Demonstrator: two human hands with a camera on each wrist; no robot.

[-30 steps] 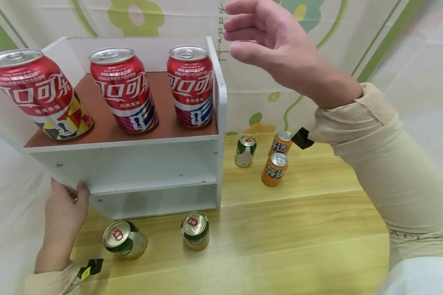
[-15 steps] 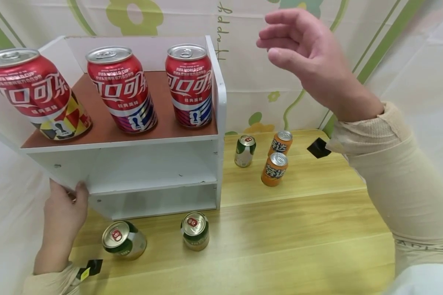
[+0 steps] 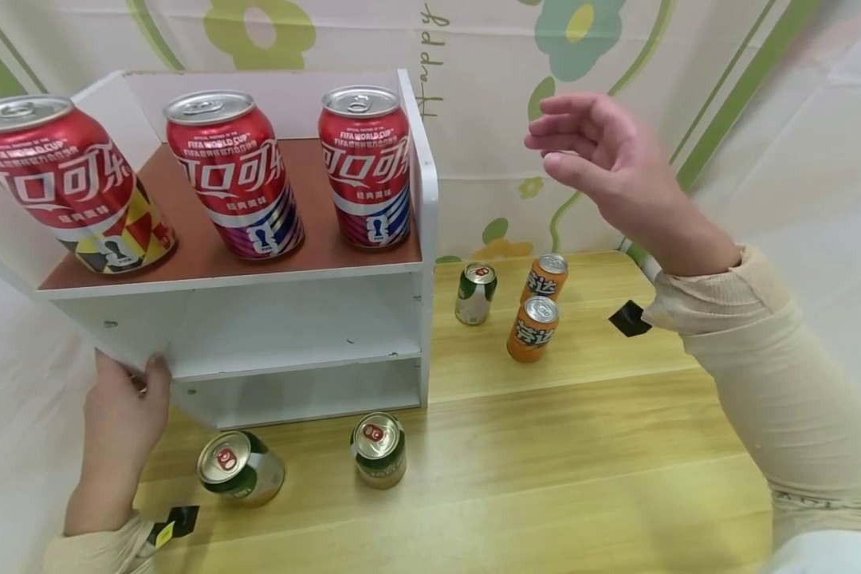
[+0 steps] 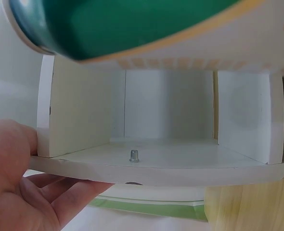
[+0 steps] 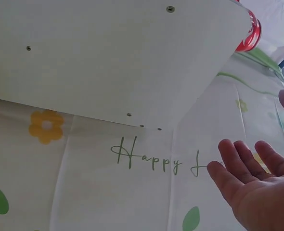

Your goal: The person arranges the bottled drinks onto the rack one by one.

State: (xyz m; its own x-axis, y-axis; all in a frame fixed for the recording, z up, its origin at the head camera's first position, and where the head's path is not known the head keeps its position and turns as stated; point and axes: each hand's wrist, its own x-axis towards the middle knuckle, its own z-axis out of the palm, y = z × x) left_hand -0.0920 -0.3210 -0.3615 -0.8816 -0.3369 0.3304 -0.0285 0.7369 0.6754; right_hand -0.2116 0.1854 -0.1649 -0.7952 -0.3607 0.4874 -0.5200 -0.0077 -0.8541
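A white shelf unit (image 3: 301, 319) stands at the left of the head view, with three red cola cans (image 3: 233, 175) upright in a row on its brown top. My left hand (image 3: 123, 422) grips the front edge of its left side panel; in the left wrist view the thumb and fingers lie on opposite faces of the board. My right hand (image 3: 620, 171) is raised in the air to the right of the unit, fingers loosely bent, holding nothing. Green-and-gold cans (image 3: 379, 454) stand on the table before the shelf, one of them looming large in the left wrist view.
Right of the shelf, another green can (image 3: 476, 295) and two orange soda cans (image 3: 533, 331) stand on the wooden table (image 3: 581, 446). A flower-printed cloth (image 3: 488, 119) hangs behind everything. The lower shelf compartments face the front.
My right hand has moved right and then down, away from the shelf unit's top. The left hand keeps its grip on the side panel, and the cans stand where they were.
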